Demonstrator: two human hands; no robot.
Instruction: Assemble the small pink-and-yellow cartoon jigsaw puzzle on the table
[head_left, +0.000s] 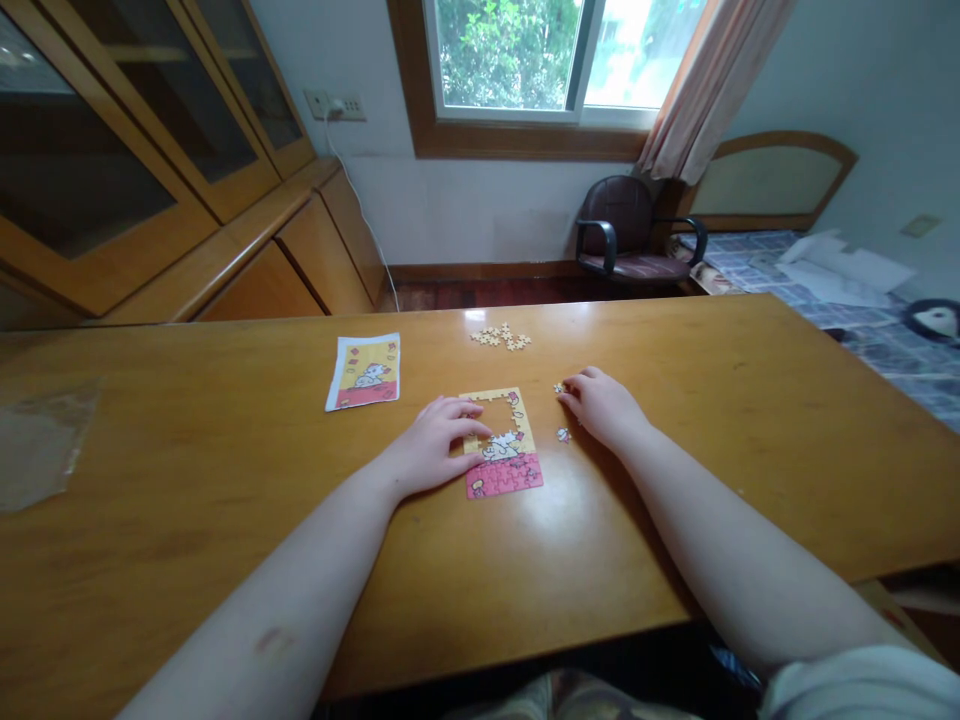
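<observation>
A partly assembled jigsaw puzzle (pixel 506 478) lies on the table, pink below and yellow above, with a white cartoon animal in the middle. A gap in its upper middle shows the bare tabletop. My left hand (pixel 439 440) rests over the puzzle's left edge, its fingers spread. To the right of the puzzle, my right hand (pixel 606 408) has thumb and index finger closed at a small yellowish puzzle piece (pixel 559 388). Just below that hand lies a loose white puzzle piece (pixel 564 435), apart from the fingers.
Several loose pieces (pixel 501 337) lie in a cluster near the far edge of the wooden table (pixel 675 500). A reference picture card (pixel 365 372) sits left of the puzzle. Clear plastic (pixel 41 440) lies at far left. Beyond the table stand a chair (pixel 626 235), a bed and a cabinet.
</observation>
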